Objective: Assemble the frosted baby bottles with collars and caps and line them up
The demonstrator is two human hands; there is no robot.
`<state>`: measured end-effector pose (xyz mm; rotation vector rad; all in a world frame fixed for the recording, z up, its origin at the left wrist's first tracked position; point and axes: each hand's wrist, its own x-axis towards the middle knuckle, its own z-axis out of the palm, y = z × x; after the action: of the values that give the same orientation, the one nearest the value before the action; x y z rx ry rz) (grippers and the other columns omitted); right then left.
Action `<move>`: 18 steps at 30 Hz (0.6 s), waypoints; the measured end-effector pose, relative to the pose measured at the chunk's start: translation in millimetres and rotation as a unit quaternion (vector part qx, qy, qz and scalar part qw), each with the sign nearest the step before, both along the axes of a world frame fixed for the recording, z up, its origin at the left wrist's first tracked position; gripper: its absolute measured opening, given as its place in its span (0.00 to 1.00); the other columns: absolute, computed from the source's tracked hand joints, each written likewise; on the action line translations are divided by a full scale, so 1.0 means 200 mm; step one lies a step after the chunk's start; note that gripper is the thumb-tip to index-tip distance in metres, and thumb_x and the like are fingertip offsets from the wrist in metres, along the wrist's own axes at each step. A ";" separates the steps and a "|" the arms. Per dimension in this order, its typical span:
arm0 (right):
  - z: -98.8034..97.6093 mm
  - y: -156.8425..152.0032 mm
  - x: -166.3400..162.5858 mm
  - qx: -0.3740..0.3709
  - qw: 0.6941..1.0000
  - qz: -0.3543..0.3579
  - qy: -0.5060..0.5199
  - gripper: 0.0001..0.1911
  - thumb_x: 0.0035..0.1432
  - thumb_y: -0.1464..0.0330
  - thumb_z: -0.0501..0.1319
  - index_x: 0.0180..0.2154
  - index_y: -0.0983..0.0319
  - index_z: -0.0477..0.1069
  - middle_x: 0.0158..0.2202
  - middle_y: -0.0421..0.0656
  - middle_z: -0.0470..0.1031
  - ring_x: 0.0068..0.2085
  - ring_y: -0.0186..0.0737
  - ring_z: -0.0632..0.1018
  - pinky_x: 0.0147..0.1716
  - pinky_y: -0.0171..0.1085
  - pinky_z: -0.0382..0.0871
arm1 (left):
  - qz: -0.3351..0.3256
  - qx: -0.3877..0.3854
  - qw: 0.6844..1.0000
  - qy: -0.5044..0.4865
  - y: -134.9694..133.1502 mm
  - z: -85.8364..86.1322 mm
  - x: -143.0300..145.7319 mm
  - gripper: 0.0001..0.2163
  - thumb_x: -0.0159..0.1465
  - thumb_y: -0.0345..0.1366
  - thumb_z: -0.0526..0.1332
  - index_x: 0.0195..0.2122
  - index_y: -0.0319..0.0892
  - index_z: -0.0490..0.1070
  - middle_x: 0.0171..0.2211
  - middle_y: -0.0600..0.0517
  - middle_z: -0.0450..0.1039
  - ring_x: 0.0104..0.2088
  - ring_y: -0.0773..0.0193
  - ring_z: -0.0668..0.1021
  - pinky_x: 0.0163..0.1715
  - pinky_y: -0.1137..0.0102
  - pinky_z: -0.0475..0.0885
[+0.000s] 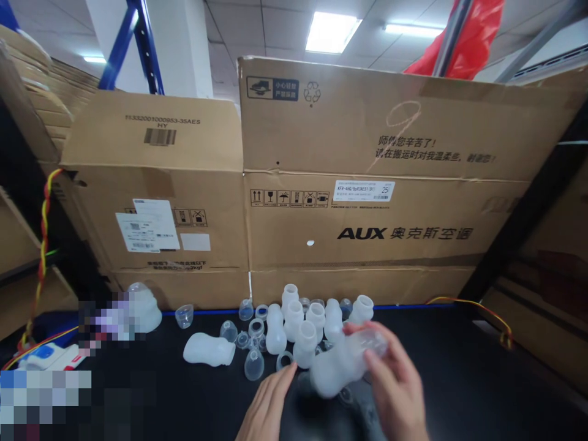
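My right hand grips a frosted white baby bottle by its end with the clear cap; the bottle is tilted, its rounded base toward the lower left. With fingers stretched out and nothing held, my left hand is just left of that bottle. Beyond my left fingertips a collar ring lies on the black table. Several uncapped white bottles stand behind, among them a bottle nearest my hands. Clear dome caps, one a cap, and rings lie around them.
One white bottle lies on its side at left, near a small clear cup. A whitish bottle-like item is farther left, beside a power strip. A cardboard wall closes the back of the black table.
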<state>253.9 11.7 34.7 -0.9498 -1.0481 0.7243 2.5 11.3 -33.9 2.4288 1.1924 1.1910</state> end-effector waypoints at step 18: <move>-0.33 0.41 1.03 -0.150 0.880 -0.255 -0.371 0.31 0.53 0.42 0.61 0.45 0.59 0.69 0.34 0.46 0.80 0.34 0.53 0.81 0.36 0.44 0.74 | -0.040 0.111 0.985 0.122 0.12 -0.10 -0.02 0.20 0.62 0.61 0.64 0.46 0.54 0.79 0.48 0.50 0.82 0.50 0.54 0.82 0.48 0.66 0.81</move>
<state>459.8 92.9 -30.4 -1.7738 -1.2710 0.0505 -2.2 35.7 -53.2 2.8290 1.0573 1.0777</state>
